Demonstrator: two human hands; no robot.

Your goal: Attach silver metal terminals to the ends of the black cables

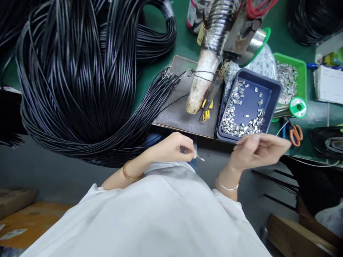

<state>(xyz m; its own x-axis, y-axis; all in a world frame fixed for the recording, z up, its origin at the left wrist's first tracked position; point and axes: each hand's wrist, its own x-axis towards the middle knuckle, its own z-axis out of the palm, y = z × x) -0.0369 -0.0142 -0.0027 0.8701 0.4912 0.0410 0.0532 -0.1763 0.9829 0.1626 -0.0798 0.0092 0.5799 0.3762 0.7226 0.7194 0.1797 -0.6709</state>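
Note:
My left hand (pixel 180 147) is closed in a pinch in front of the bench edge, below the dark work plate (pixel 184 117). From its fingertips sticks out a small thin piece with a silvery tip (pixel 200 157), which looks like a wire end. My right hand (pixel 258 150) is raised at the near right corner of the blue tray (pixel 270 107), fingers bent in and slightly blurred. Whatever lies between its fingertips is hidden. Many small silvery metal connector shells (pixel 242 128) lie in the tray, mostly along its left and near sides.
A big bundle of black cables (pixel 80 78) covers the left of the bench, its ends resting on the plate. A foil-wrapped duct (pixel 206 67) hangs over the plate. Right of the tray are a green bin (pixel 301 76), a solder spool (pixel 298 107) and orange-handled scissors (pixel 296 135).

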